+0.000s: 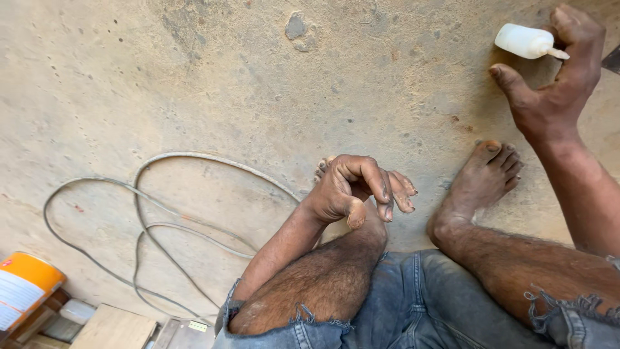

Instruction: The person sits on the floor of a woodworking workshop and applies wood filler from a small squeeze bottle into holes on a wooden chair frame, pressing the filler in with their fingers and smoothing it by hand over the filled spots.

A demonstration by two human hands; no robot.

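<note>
My left hand (pixel 358 190) rests on my raised left knee (pixel 323 284). Its fingers hang loosely curled and hold nothing. My right hand (pixel 555 84) reaches to the top right over the concrete floor (pixel 258 84). A small white plastic bottle (pixel 524 41) with a pointed nozzle lies there. My fingertips touch the nozzle end, while my thumb is spread wide and off the bottle. My bare right foot (pixel 484 178) is planted below that hand, and the toes of my left foot (pixel 321 168) peek out behind the left hand.
A grey cable (pixel 152 223) lies in loose loops on the floor at the left. An orange and white can (pixel 22 287) and some wooden pieces (pixel 116 328) sit at the bottom left. A dark object (pixel 613 59) shows at the right edge.
</note>
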